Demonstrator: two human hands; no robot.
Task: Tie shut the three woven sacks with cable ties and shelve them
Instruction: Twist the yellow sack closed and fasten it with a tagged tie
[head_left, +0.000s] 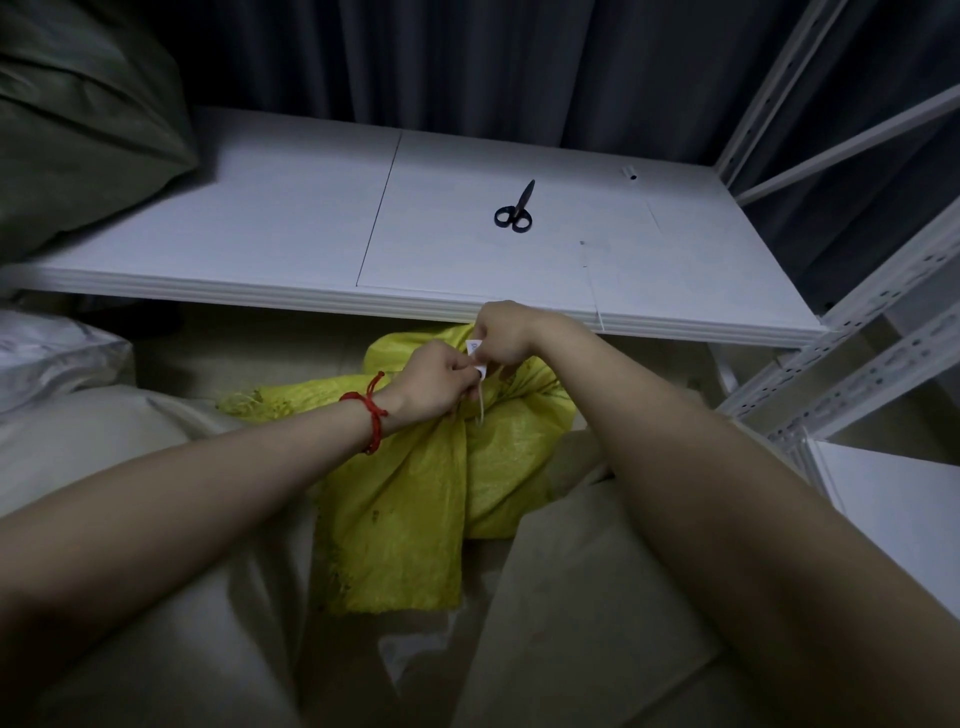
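Yellow sack (405, 499) neck, L hand (434, 382), R hand (506, 332) pinching cable tie (481, 405), arms extended

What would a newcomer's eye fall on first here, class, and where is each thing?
The yellow sack, low in the middle, stands out against the pale sacks around it. At its gathered neck the left hand and the right hand meet, both pinching a white tie. Black scissors lie on the white shelf behind.
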